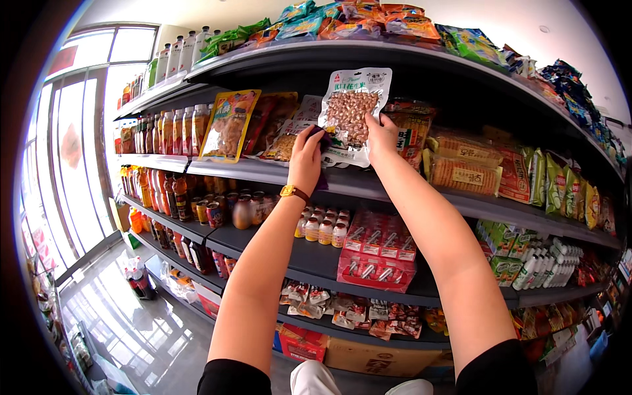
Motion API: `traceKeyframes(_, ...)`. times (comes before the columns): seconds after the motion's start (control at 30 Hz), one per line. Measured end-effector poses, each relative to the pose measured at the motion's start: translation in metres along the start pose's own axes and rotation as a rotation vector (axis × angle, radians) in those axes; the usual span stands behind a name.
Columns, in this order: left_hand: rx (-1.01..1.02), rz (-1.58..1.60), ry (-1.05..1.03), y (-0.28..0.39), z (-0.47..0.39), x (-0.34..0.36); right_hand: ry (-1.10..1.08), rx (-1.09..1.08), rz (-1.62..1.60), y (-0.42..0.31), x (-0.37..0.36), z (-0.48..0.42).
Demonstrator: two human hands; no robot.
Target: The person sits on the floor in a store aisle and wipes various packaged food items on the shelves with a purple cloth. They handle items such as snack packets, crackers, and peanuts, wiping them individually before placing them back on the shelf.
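My right hand (383, 138) grips the right edge of a clear-fronted packet of peanuts (351, 116). The packet stands upright at the front of the middle shelf, and its silvery border bears writing. Bunched in my left hand (305, 160) is a dark purple cloth (323, 140), close to the packet's lower left corner. Part of the cloth hangs below that hand. Just left of it leans another snack packet (284, 145), partly covered by my fingers. A yellow-edged snack pouch (230, 126) stands farther left on the same shelf.
Wrapped biscuit packs (464, 173) sit right of my right hand. Above, bagged snacks (345, 22) crowd the top shelf. Below are small white bottles (321, 229), a red display box (377, 252) and drink cans (215, 212). Dark bottles (138, 281) stand on the floor at left.
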State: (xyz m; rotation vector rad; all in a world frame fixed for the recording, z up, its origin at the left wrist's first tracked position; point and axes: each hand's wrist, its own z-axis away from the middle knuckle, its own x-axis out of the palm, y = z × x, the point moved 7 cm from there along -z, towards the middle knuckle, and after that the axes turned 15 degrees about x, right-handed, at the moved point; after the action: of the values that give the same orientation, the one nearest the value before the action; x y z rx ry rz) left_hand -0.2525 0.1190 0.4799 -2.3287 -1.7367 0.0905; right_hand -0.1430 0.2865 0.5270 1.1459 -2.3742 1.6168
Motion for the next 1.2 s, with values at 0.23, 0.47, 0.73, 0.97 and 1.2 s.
traceKeyframes(0.23,-0.123,0.18,0.087,0.063,-0.043,-0.037,-0.228,0.334,-0.291,-0.005,-0.025,0.097)
traceKeyframes(0.47,-0.014,0.391,-0.581,0.242,0.06,-0.02,-0.105,0.327,-0.46,0.041,-0.142,0.282)
traceKeyframes(0.73,-0.095,0.674,-0.748,0.341,0.178,-0.009,0.2,0.497,-0.487,0.108,-0.242,0.41)
traceKeyframes(0.97,-0.38,0.428,-0.558,0.322,0.161,0.005,0.121,0.586,-0.369,0.098,-0.254,0.433)
traceKeyframes(1.2,-0.222,0.654,-0.726,0.381,0.177,-0.004,0.048,0.535,-0.354,0.126,-0.271,0.438)
